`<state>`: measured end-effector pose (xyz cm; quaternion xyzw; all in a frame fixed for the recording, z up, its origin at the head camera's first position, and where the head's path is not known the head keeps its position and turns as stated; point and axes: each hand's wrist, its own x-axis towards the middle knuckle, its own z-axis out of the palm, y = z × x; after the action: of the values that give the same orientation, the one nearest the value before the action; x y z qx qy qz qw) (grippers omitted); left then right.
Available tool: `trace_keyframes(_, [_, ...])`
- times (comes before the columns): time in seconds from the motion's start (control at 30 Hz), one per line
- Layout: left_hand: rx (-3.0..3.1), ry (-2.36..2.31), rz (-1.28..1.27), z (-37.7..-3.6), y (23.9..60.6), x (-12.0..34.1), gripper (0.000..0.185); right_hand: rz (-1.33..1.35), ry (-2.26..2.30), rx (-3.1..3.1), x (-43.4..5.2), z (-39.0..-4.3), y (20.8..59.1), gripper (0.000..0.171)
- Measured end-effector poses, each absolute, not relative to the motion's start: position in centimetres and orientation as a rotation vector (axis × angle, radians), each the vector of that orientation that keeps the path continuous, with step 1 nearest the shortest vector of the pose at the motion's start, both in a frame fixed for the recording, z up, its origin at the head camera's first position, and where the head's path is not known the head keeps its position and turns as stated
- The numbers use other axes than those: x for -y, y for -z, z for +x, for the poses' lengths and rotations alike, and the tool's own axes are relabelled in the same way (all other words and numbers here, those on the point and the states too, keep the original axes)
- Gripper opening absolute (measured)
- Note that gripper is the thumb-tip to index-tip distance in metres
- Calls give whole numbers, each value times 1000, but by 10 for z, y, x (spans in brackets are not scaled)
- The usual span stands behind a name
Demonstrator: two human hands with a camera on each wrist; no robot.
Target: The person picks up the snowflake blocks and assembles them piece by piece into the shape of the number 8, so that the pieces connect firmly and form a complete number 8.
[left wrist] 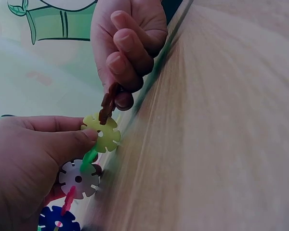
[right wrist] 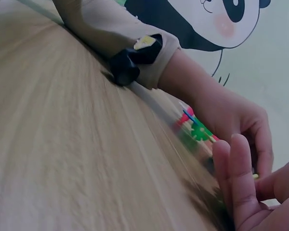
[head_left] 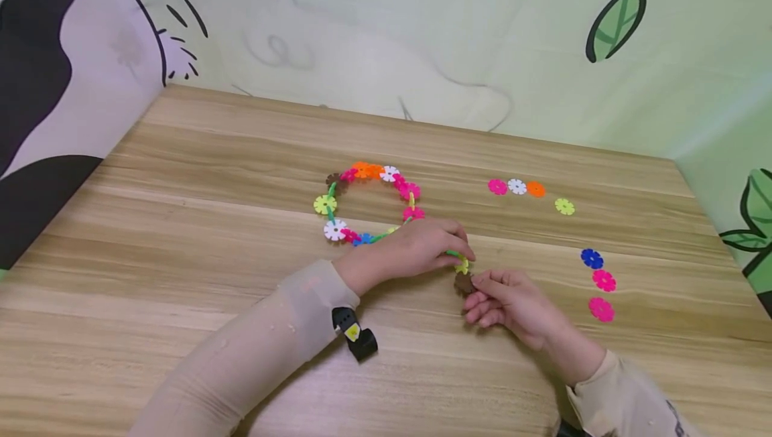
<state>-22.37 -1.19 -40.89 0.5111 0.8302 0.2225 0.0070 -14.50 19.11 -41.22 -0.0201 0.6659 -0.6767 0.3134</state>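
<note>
Both hands are pinching: left hand (head_left: 416, 249) gripping yellow-green disc (left wrist: 102, 133); right hand (head_left: 506, 299) pressing brown disc (left wrist: 107, 107) in; misaligned slots risking slippage toward desk's near edge.

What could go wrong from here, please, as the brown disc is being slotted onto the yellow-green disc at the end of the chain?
The right hand pinches the brown disc by its edge only, so it might slip or meet the slot skewed. The left hand holds the yellow-green disc between thumb and fingers; a hard push could twist the slotted chain behind it apart. Either sleeve might sweep the loose discs nearby.
</note>
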Motion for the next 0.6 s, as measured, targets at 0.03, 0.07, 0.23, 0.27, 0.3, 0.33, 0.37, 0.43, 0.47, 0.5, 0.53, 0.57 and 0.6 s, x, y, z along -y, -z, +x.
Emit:
trace_keyframes(0.03, [-2595, -704, 1602, -224, 409, 12, 22, -38, 1795, -1754, -190, -144, 412, 19])
trace_keyframes(0.07, [-2593, -713, 1604, -224, 409, 12, 22, -26, 1806, -1752, -189, -144, 412, 19])
trace_keyframes(0.23, [-2596, -735, 1607, -225, 409, 13, 22, 38, 1821, -1811, -182, -141, 413, 18])
trace_keyframes(0.27, [-2598, -732, 1612, -225, 409, 13, 21, 52, 1824, -1825, -181, -141, 413, 18])
trace_keyframes(0.3, [-2598, -730, 1616, -225, 409, 13, 21, 66, 1824, -1838, -180, -141, 413, 19])
trace_keyframes(0.33, [-2600, -728, 1621, -225, 409, 13, 21, 76, 1826, -1851, -178, -141, 413, 19])
trace_keyframes(0.37, [-2600, -727, 1624, -225, 409, 13, 21, 85, 1829, -1858, -177, -141, 413, 20])
trace_keyframes(0.43, [-2603, -721, 1630, -224, 409, 13, 21, 95, 1832, -1868, -176, -141, 413, 21])
trace_keyframes(0.47, [-2604, -716, 1631, -224, 409, 12, 21, 98, 1833, -1871, -176, -141, 414, 21])
trace_keyframes(0.5, [-2602, -717, 1628, -224, 409, 12, 21, 99, 1829, -1876, -176, -141, 414, 20])
trace_keyframes(0.53, [-2602, -713, 1623, -224, 409, 12, 21, 98, 1824, -1878, -177, -141, 413, 20])
trace_keyframes(0.57, [-2602, -705, 1620, -224, 408, 12, 21, 92, 1816, -1883, -178, -141, 414, 20])
trace_keyframes(0.6, [-2601, -689, 1622, -224, 408, 11, 21, 87, 1803, -1893, -178, -141, 413, 19])
